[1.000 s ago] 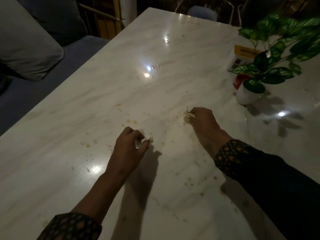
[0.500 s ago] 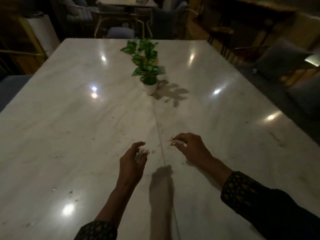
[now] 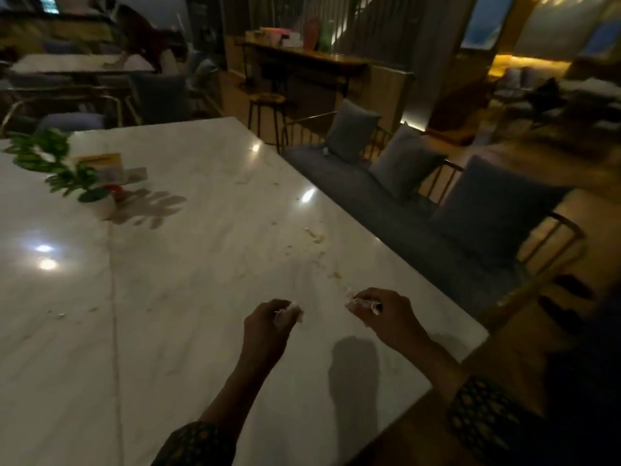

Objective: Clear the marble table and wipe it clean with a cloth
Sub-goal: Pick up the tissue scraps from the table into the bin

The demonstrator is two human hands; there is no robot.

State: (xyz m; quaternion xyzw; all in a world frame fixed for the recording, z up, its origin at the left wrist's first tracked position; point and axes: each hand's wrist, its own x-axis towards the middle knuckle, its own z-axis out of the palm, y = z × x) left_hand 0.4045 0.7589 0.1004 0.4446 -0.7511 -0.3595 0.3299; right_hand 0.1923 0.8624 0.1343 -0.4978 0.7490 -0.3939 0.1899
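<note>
While pinching white scraps [image 3: 289, 312] in left hand [image 3: 268, 327] and right hand [image 3: 386, 314] near marble table [image 3: 201, 264]'s right edge: clearing step, probably gathering remaining crumbs [image 3: 316, 237] next; no cloth visible.

A wide bare stretch of the marble table [image 3: 188, 297] is seen to the left of the two hands, with only small crumbs [image 3: 316, 238] scattered ahead near the right edge. The far left is blocked by a potted plant [image 3: 67, 173], with a yellow card [image 3: 100, 161] just behind it. Along the right edge the way is closed by a bench [image 3: 386, 210] with three cushions [image 3: 487, 203]. The near right corner lies just beside the right hand [image 3: 386, 317].
</note>
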